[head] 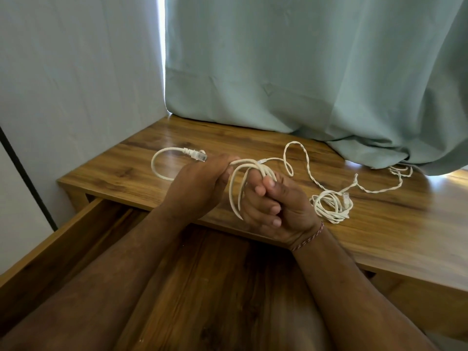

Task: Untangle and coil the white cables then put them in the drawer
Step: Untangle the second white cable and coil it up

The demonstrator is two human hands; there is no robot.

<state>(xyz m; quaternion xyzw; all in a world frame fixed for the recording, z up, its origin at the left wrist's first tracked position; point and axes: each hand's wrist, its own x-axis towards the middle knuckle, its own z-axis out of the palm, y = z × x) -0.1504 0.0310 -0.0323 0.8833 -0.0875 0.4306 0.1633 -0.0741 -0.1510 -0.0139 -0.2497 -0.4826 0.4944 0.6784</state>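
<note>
Both hands pinch the white cable (243,173) at frame center: left hand (200,188) grips the loops, right hand (281,206) curls round them. Drawer (50,249) open lower left; second coil (331,206) right on the table (253,138). Advice: keep loops even, feed the slack steadily.

Soft daylight, medium bright, entering thru narrow gap beside curtain (316,72) at top centre & under its hem far right. Glare patches on worktop (379,224) near back left & at right edge. Foreground forearms & drawer (215,287) interior dim, in shadow. Mild wide-angle bending at edges; slight blur on cables (331,206), otherwise fairly sharp.
</note>
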